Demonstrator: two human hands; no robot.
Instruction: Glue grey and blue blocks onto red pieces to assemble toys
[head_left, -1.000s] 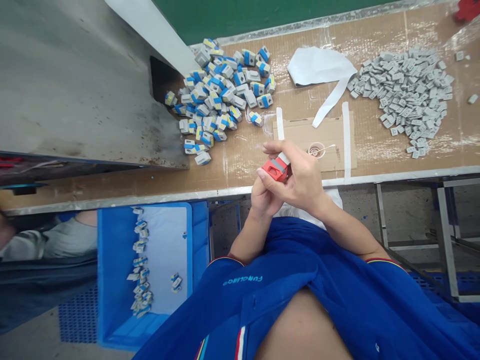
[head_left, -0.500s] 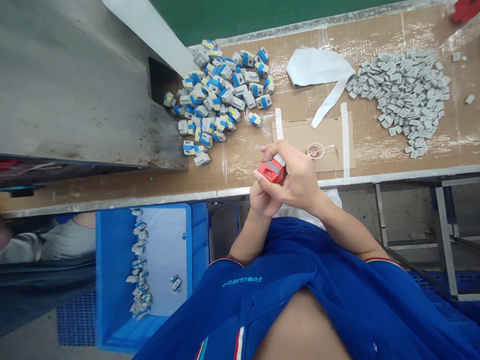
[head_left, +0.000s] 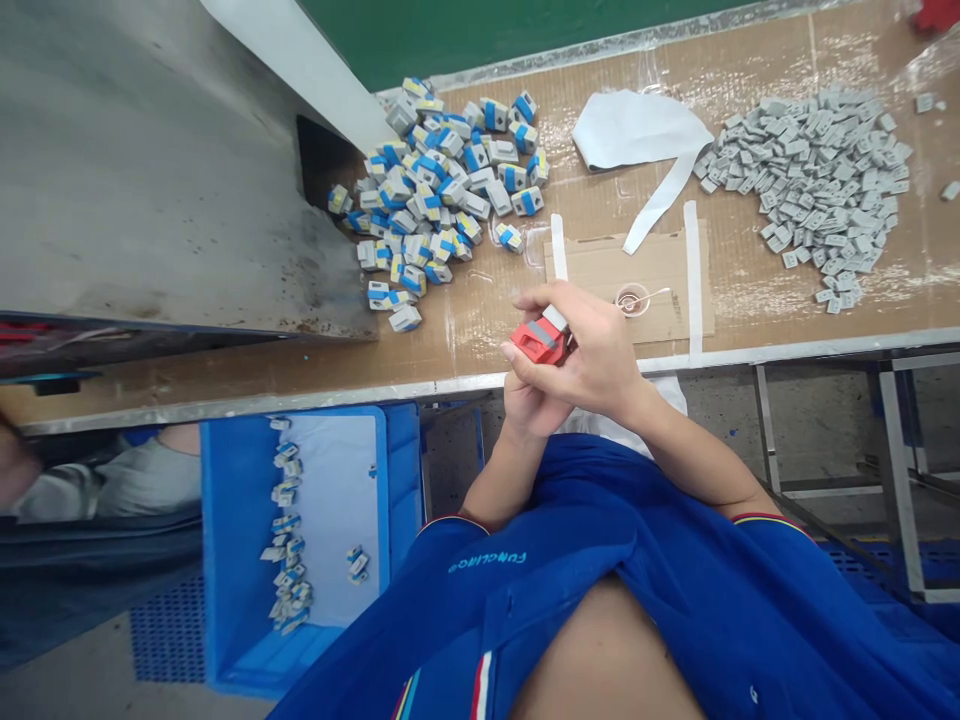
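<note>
I see the hands barely shifted since earlier, red block [head_left: 538, 342] nudged left | right hand [head_left: 592, 355] wraps it, grey piece [head_left: 555, 320] on top | left hand [head_left: 529, 400] beneath, grip probably closed, hidden | blue-grey pile [head_left: 442, 190] beyond.

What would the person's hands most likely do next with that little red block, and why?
Probably press the small grey-white plastic piece fully into the red plastic block. Both the left hand and right hand close around the block above the table edge, and the piece juts from its top, seemingly not seated.
</note>
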